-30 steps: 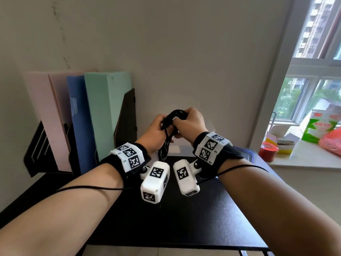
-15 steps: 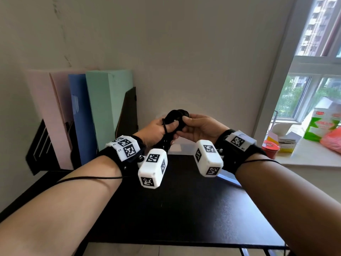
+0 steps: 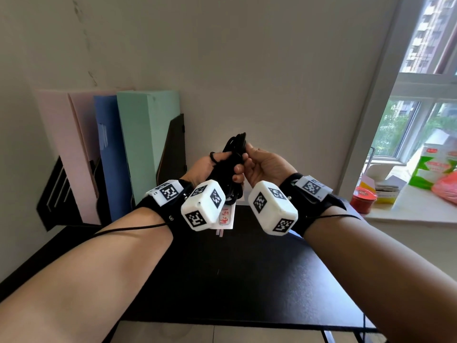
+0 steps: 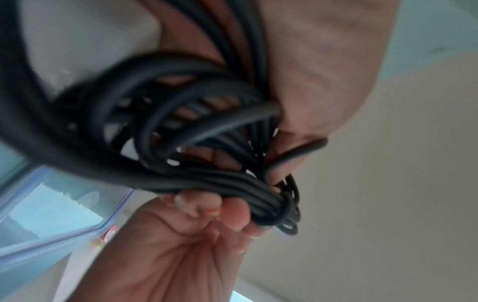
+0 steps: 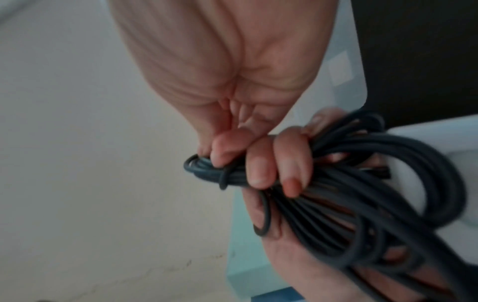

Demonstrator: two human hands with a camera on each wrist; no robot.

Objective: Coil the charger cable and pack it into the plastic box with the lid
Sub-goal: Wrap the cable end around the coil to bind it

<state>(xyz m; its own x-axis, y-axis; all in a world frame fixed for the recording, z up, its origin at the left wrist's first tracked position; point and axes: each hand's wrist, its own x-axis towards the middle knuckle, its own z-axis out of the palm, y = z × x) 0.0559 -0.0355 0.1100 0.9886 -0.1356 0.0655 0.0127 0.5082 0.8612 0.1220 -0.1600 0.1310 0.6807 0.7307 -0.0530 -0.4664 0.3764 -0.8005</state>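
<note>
The black charger cable (image 3: 235, 154) is gathered into a long bundle, held in the air above the black table (image 3: 247, 280). My left hand (image 3: 209, 167) grips the bundle from the left, with a thin black band (image 3: 212, 157) looped over one finger. My right hand (image 3: 257, 162), palm up, pinches the bundle's upper end; its fingers (image 5: 258, 163) curl over the strands (image 5: 362, 204). The white adapter (image 3: 226, 216) with red writing hangs below, behind the left wrist camera. Part of the clear, blue-rimmed plastic box (image 4: 51, 204) shows below the hands in the left wrist view. No lid can be made out.
Pink, blue and green file folders (image 3: 146, 144) stand in a black holder at the back left against the wall. On the windowsill to the right are a red tin (image 3: 363, 198), a green carton (image 3: 430, 169) and a pink bag (image 3: 445, 186).
My right hand has rolled from knuckles-up to palm-up and moved to the bundle's top end. The round coil is now squeezed into a long bundle, and the adapter hangs in view.
</note>
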